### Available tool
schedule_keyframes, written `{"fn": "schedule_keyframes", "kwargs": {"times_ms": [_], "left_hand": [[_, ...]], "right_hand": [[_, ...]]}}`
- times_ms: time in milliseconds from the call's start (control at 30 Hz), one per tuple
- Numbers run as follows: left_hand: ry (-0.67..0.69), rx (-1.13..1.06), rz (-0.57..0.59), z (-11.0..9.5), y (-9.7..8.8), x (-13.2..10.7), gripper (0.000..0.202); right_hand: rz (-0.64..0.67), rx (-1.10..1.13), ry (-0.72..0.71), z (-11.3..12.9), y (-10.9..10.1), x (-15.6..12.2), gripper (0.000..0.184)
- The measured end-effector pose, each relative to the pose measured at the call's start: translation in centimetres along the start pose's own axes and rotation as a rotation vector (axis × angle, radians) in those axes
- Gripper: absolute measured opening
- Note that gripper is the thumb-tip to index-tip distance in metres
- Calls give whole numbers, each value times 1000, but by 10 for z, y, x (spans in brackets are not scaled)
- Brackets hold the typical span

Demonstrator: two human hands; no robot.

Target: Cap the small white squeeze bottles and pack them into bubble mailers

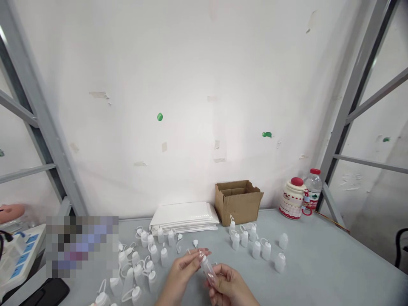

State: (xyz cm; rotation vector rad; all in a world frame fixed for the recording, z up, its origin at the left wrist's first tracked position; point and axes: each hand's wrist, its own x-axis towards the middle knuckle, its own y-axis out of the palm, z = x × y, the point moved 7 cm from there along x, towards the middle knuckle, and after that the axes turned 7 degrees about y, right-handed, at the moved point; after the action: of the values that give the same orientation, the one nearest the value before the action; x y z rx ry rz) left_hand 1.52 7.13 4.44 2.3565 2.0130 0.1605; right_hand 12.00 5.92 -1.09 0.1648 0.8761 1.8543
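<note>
A small translucent squeeze bottle (208,269) is held between my two hands, tilted, with its top toward the upper left. My right hand (230,285) is closed around the lower part of its body. The fingers of my left hand (187,264) pinch the bottle's neck and cap end, and they partly hide it. Just above my left fingers, a loose white cap (195,243) shows. Similar small bottles with looped cap straps (138,272) stand in a group left of my hands. Several more such bottles (256,250) stand to the right.
At the back are a stack of white sheets (185,214) and an open cardboard box (242,208). A decorated jar (291,199) and a red-capped plastic bottle (314,187) stand in the right corner. A black phone (49,293) and a power strip (27,250) lie left.
</note>
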Motion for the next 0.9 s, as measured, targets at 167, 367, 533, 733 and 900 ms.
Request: {"fn": "schedule_keyframes", "kwargs": {"times_ms": [167, 367, 533, 733, 900], "left_hand": [[5, -40, -51, 5, 0, -1, 44], [0, -1, -70, 4, -4, -1, 45], [-22, -24, 63, -5, 2, -2, 35], [44, 70, 81, 1, 7, 1, 43], [-49, -17, -45, 16, 0, 3, 46]], "right_hand": [[-3, -48, -62, 11, 8, -8, 39], [-225, -181, -119, 8, -6, -1, 56], [-161, -154, 31, 3, -1, -2, 56], [-143, -225, 37, 11, 2, -8, 59], [-215, -164, 0, 11, -1, -5, 62]]}}
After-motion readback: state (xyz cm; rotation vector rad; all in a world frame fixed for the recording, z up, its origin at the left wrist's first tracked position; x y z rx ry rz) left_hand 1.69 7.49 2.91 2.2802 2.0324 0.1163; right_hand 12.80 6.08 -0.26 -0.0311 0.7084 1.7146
